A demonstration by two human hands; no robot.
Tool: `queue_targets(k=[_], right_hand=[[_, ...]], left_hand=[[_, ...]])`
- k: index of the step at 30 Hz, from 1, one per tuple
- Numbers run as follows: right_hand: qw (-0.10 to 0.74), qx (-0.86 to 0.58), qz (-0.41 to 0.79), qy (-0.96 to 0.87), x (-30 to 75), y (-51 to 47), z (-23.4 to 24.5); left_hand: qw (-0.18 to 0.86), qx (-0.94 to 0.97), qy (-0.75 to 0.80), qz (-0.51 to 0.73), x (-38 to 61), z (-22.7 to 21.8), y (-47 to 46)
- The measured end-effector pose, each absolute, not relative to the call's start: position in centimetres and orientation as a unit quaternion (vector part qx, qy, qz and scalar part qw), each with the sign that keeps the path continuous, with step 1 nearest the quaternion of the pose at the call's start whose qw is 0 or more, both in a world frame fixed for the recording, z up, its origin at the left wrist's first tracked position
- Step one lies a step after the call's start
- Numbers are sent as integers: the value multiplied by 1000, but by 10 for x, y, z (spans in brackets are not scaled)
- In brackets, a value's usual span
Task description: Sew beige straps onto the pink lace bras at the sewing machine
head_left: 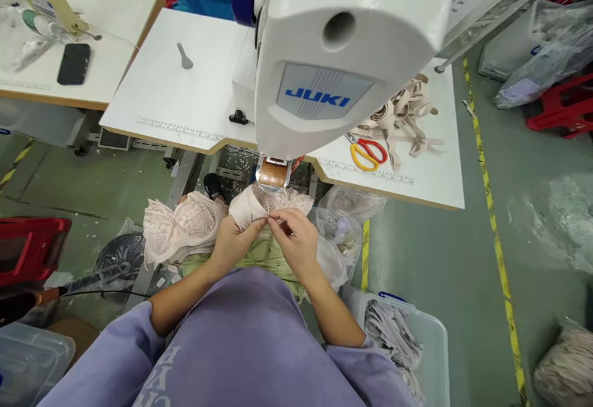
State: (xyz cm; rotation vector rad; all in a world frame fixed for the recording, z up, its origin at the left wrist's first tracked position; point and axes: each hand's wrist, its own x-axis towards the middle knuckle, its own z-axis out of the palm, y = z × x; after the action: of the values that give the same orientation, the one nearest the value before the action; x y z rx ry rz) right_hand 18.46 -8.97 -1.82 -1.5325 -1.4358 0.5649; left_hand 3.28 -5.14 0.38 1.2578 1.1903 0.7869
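A white JUKI sewing machine (333, 55) fills the upper middle of the head view. Just below its needle end, my left hand (234, 243) is closed on a beige lace bra cup (248, 206). My right hand (296, 240) pinches the same piece at its edge, fingertips touching those of the left. More pink lace bras (178, 228) lie piled to the left of my hands, over my lap.
Yellow and red scissors (368, 152) and a heap of beige straps (407, 113) lie on the white table (185, 95) at the right. A black phone (74, 63) sits on the far left table. A bin of fabric pieces (398, 339) stands by my right side. Red crates stand left and right.
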Motion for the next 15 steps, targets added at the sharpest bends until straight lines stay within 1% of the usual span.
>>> queue_targets(k=[5, 8, 11, 15], right_hand=[[405, -620, 287, -608, 198, -90, -11], [388, -609, 298, -624, 203, -88, -5], [375, -593, 324, -634, 205, -85, -3], [357, -571, 372, -639, 207, -83, -6]], left_hand=[[529, 619, 485, 318, 30, 1, -48], [518, 641, 459, 332, 26, -4, -47], [552, 626, 441, 331, 24, -7, -48], [606, 582, 452, 298, 23, -6, -46]])
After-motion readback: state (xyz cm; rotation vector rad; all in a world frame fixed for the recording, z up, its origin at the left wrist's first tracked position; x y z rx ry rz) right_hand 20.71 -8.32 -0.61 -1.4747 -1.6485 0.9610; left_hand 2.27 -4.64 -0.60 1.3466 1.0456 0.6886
